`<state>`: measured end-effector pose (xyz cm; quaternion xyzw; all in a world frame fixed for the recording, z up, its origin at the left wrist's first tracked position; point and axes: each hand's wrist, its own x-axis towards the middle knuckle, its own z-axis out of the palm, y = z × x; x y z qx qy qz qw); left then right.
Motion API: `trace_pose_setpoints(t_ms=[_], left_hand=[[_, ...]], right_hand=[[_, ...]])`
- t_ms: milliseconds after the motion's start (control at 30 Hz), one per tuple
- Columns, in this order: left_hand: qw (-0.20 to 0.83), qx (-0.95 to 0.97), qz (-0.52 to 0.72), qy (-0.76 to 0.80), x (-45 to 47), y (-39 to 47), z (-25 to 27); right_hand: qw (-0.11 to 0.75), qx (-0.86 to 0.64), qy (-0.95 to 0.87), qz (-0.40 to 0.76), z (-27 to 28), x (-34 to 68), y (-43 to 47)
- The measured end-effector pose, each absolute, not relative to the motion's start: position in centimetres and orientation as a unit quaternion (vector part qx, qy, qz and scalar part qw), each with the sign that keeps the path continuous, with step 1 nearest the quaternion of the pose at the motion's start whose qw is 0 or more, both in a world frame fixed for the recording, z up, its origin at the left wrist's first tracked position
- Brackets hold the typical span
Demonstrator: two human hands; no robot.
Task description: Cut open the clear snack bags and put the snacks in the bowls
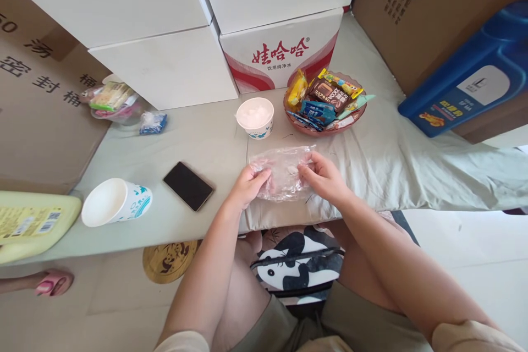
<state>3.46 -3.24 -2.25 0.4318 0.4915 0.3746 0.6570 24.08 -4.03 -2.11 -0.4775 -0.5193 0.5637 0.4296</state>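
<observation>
Between both hands a sheet of clear plastic film [284, 173] is stretched out, crinkled and see-through, just above the front edge of the covered table. My left hand [251, 184] pinches its left side with the thumb on top. At its right side, my right hand [324, 176] grips it between thumb and fingers. Right behind the film stands a paper cup [259, 131] with a blue pattern, its mouth filled with something whitish and translucent. A pink glass bowl [344, 129] of wrapped snacks [332, 93] is beyond my right hand.
A black phone [188, 186] lies left of my hands. Farther left are a paper cup on its side [111, 202] and a yellow-green bottle [37, 225]. A blue bottle [466, 77] leans at the right. White boxes [160, 66] and a cardboard box [433, 22] line the back.
</observation>
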Motion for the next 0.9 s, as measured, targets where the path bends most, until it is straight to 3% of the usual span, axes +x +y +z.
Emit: trace_pose_setpoints(t_ms=[133,367,900], left_hand=[[0.644,0.395,0.418,0.505,3.1,-2.9,-2.3],[0.664,0.379,0.426,0.484,3.0,-3.0,-1.7],[0.65,0.398,0.453,0.462,3.0,-2.7,-1.4]], right_hand=[[0.409,-0.472,-0.507,0.594,-2.2,24.2,-4.2],[0.527,-0.444,-0.418,0.592,-2.0,24.5,-3.7],[0.544,-0.429,-0.4,0.6,-2.0,24.4,-3.8]])
